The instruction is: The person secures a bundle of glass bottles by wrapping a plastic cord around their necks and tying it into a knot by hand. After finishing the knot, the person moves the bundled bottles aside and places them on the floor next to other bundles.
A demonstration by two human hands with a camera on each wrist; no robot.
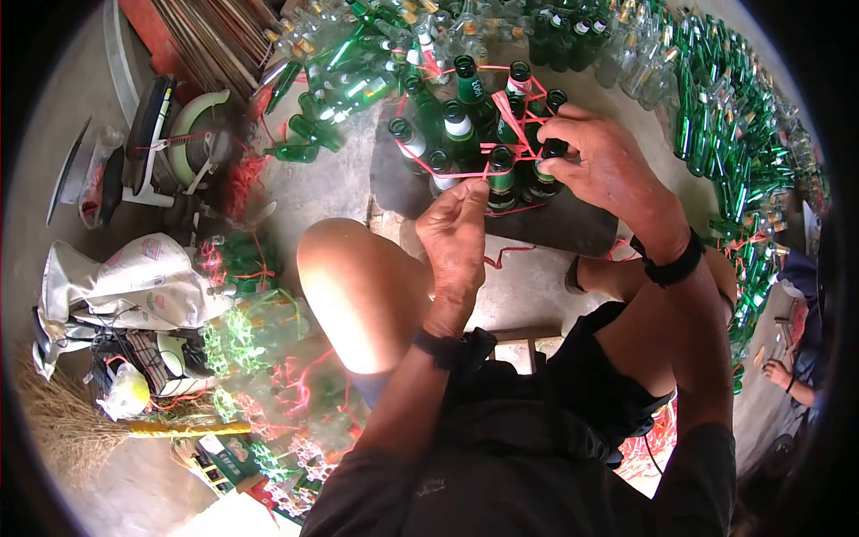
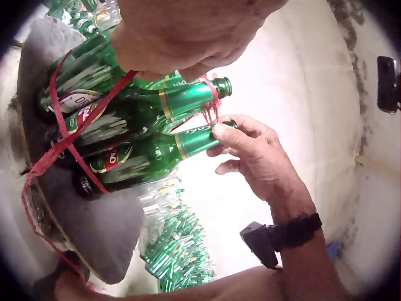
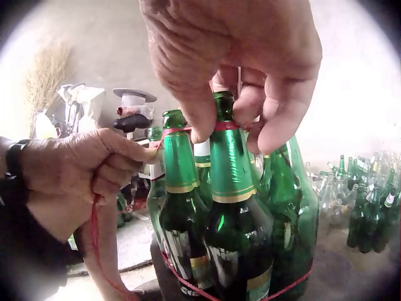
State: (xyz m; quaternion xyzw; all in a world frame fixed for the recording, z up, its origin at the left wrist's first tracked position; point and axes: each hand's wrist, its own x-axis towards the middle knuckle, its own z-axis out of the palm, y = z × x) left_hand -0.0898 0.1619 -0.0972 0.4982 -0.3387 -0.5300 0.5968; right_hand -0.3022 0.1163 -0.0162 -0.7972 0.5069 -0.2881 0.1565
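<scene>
Several green glass bottles (image 1: 458, 125) stand upright in a tight cluster, with red string (image 1: 461, 174) around and between their necks. A second loop of red string (image 3: 294, 282) circles the bodies lower down. My left hand (image 1: 455, 237) pinches the string at the near side of the cluster; a loose length hangs below its curled fingers in the right wrist view. At the right side, my right hand (image 1: 613, 170) grips a bottle neck (image 3: 225, 116), thumb and fingers on opposite sides, right where the string crosses it. The left hand (image 2: 182, 37) partly covers the bottles in the left wrist view.
The cluster stands on a dark flat slab (image 1: 582, 224) in front of my knees. Many loose bottles (image 1: 725, 134) are piled behind and to the right. At left lie a white sack (image 1: 152, 277), a straw broom (image 1: 67, 403) and string-wrapped bottles (image 1: 259, 331). Another person's arm (image 1: 792, 385) shows at far right.
</scene>
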